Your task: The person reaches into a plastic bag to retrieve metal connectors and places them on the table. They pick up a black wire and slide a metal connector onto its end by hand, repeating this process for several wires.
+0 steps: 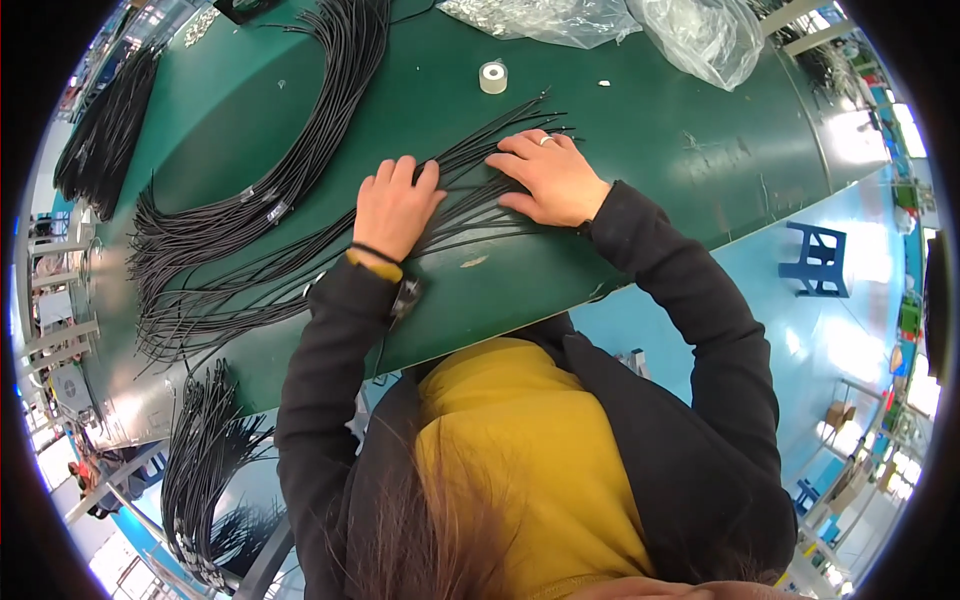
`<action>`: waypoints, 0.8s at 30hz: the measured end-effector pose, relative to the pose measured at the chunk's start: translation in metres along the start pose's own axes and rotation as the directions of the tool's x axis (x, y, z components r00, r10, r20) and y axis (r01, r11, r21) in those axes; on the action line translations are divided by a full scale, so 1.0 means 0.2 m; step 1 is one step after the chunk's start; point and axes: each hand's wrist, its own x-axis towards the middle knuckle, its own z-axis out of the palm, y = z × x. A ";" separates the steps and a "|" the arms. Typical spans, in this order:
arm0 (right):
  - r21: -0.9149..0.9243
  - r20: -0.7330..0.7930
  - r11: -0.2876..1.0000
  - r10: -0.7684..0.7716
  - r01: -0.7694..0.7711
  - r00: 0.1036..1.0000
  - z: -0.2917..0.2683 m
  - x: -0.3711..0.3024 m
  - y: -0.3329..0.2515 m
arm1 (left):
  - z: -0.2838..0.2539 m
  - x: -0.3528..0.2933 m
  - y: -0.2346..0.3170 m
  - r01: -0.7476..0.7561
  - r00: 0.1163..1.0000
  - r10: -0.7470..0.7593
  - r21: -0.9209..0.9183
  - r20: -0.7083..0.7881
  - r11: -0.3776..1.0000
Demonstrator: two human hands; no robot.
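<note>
1. From where I watch, the left hand (393,210) lies palm down on the loose black cables (325,238), fingers bent over them; I cannot tell whether it pinches any strand or merely presses
2. The right hand (553,182) spreads across the same cables near their far-right ends, thumb well apart from the fingers, so I read it as released, resting on them rather than clenched
3. These cables run slantwise over the green worktop (650,150), from its left end toward the middle, with the near edge just below their lower strands
4. I judge tangling the main risk: the strands cross and fan out between the hands, so pulling one could drag its neighbours
5. At the left end they curve close to the thick banded bundle (325,125), and a strand could be mixed into it
6. A sleeve sweeping the near edge might also snag a strand and pull the ends uneven
7. Both palms hide what lies beneath, the left forearm covers part of the run, and I cannot count the strands
8. The far edge cuts off the clear plastic bags (550,20), whose contents I cannot make out
</note>
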 end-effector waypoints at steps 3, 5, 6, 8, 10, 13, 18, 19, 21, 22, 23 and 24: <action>0.002 0.108 0.997 0.074 -0.074 0.991 -0.03 -0.04 0.00 | 0.05 0.05 -0.06 0.115 0.992 -0.113 -0.037 0.052 0.993; 0.024 0.123 0.996 0.079 -0.083 0.989 -0.06 -0.07 0.02 | 0.07 0.07 -0.05 0.169 0.983 -0.164 -0.056 0.081 0.984; 0.043 0.138 0.995 0.084 -0.091 0.987 -0.08 -0.08 0.03 | 0.08 0.07 -0.04 0.209 0.976 -0.208 -0.011 0.073 0.978; 0.054 0.146 0.993 0.092 -0.100 0.985 -0.13 -0.10 0.06 | 0.09 0.08 0.00 0.286 0.957 -0.289 0.073 0.039 0.956; 0.066 -0.015 0.992 0.105 -0.104 0.994 -0.18 -0.11 0.08 | 0.10 0.10 0.02 0.315 0.947 -0.319 0.095 0.032 0.944; 0.137 -0.200 0.982 0.153 -0.127 0.968 -0.22 -0.10 0.18 | 0.02 0.12 0.11 0.305 0.951 -0.302 0.039 -0.071 0.952; 0.356 -0.509 0.904 0.400 -0.237 0.762 -0.28 0.10 0.50 | -0.60 0.36 0.49 0.135 0.990 0.060 -0.986 0.130 -0.102; 0.259 -0.542 0.934 0.352 -0.246 0.764 -0.27 0.17 0.59 | -0.71 0.38 0.55 0.145 0.987 0.134 -0.879 0.093 -0.455; 0.159 -0.569 0.959 0.282 -0.233 0.772 -0.29 0.29 0.73 | -0.77 0.42 0.66 -0.005 0.973 0.159 -0.701 -0.169 -0.713; 0.122 -0.589 0.944 0.317 -0.306 0.744 -0.29 0.34 0.81 | -0.77 0.44 0.69 -0.017 0.976 0.143 -0.709 -0.166 -0.705; 0.085 -0.611 0.920 0.352 -0.383 0.709 -0.29 0.38 0.84 | -0.78 0.46 0.71 -0.050 0.953 0.163 -0.665 -0.254 -0.745; 0.087 -0.607 0.924 0.345 -0.372 0.715 -0.29 0.40 0.86 | -0.78 0.48 0.71 -0.076 0.923 0.179 -0.615 -0.342 -0.785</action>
